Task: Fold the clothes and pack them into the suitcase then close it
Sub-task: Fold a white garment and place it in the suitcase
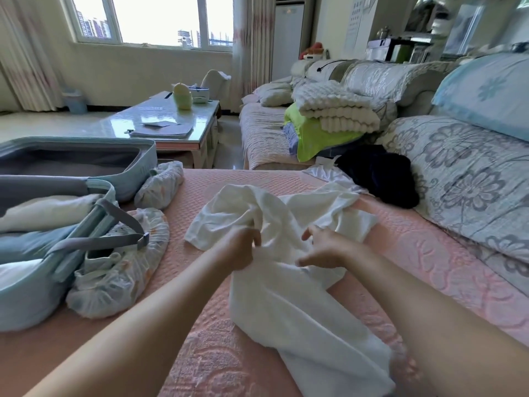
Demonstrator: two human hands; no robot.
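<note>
1. A living room is seen. A pink quilted cover [214,353] is spread beneath both hands, a window stands beyond them, and a glass-topped coffee table [171,116] lies far ahead of the left hand.
2. The white garment [286,296] is found directly under and between the hands. It is crumpled, and one end trails back between the forearms.
3. A bunch of that cloth is clenched in the left hand [243,249], with the fingers curled round it. The right hand [326,250] is laid on the cloth just beside it. Whether a fold is pinched there or merely touched cannot be told.
4. The suitcase [28,302] is set well to the left of the left hand, with its lid open. Pale folded items are seen in its near half and grey straps [94,242] lie loose across its rim, so some packing is judged done.
5. Two bundles in printed covers [114,282] are seen outside the case, between it and the left hand.
6. A dark garment [380,176] and another white piece [323,173] are seen unfolded ahead and to the right of the right hand.
7. The task is judged partly done. The white garment is not yet folded, more clothes are to be packed, and the suitcase is yet to be closed.
</note>
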